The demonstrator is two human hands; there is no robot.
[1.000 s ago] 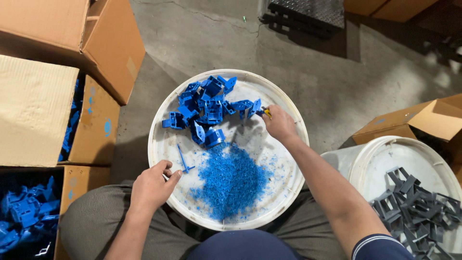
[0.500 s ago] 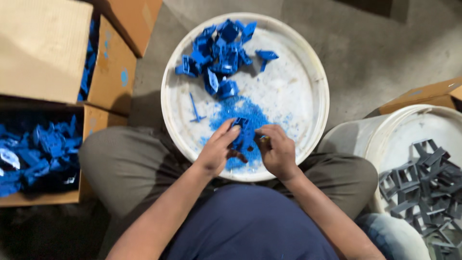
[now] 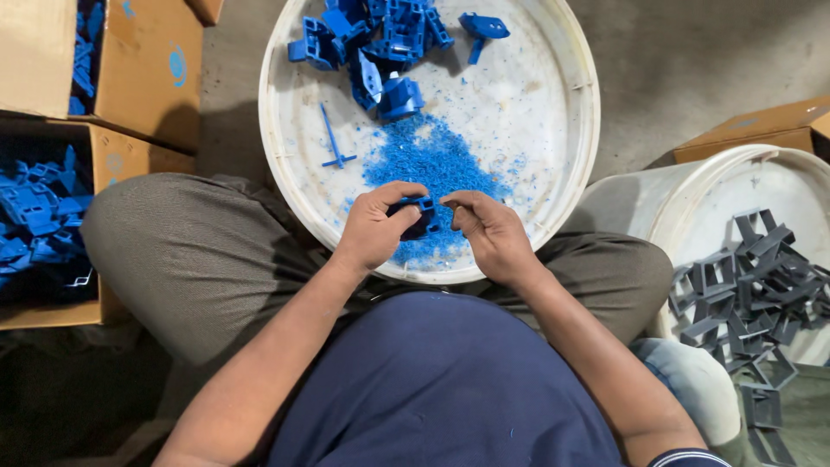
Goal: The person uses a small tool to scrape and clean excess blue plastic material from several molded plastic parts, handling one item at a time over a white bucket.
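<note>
My left hand [image 3: 373, 227] grips a small blue plastic part [image 3: 421, 213] over the near rim of a round white tub [image 3: 553, 86]. My right hand [image 3: 489, 231] pinches the same part from the right side with thumb and fingers. Both hands hover above a heap of blue plastic shavings [image 3: 430, 164] in the tub. A pile of blue moulded parts [image 3: 372, 39] lies at the tub's far side, and a thin blue sprue [image 3: 333, 143] lies to the left of the shavings.
A cardboard box [image 3: 130, 160] with blue parts [image 3: 35, 216] stands at my left knee. A second white tub [image 3: 692, 207] at the right holds several grey frame-shaped parts [image 3: 748, 285]. More cardboard boxes [image 3: 761, 130] sit on the concrete floor around.
My right hand came back from the far pile with a blue part, and both hands met over the near rim. The view has dropped closer to my lap.
</note>
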